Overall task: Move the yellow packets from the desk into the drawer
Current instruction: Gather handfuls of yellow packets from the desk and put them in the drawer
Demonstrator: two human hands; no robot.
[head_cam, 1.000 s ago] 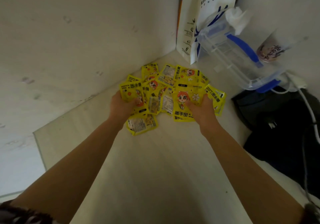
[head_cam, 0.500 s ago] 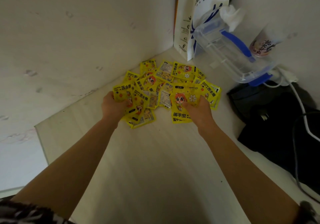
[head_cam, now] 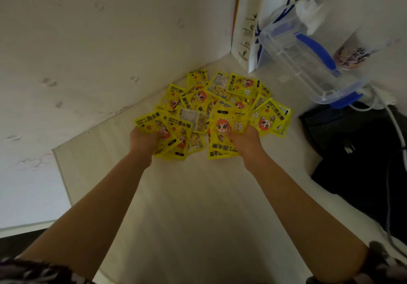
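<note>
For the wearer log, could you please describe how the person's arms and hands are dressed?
Both forearms are bare, and neither the left hand nor the right hand wears a glove. A dark patterned sleeve edge shows at the left arm, another dark sleeve edge at the right.

We seem to be in a lived-in room of a home or dormitory, at a pale wood-grain desk [head_cam: 198,206] pushed into a corner of scuffed white walls [head_cam: 88,41]. What tells us so is the everyday clutter along the back: a white paper coffee bag [head_cam: 275,2], a clear plastic storage box with blue clips [head_cam: 304,63], a printed drink cup [head_cam: 352,54], a dark bag [head_cam: 356,151] and a white charging cable [head_cam: 396,129].
</note>
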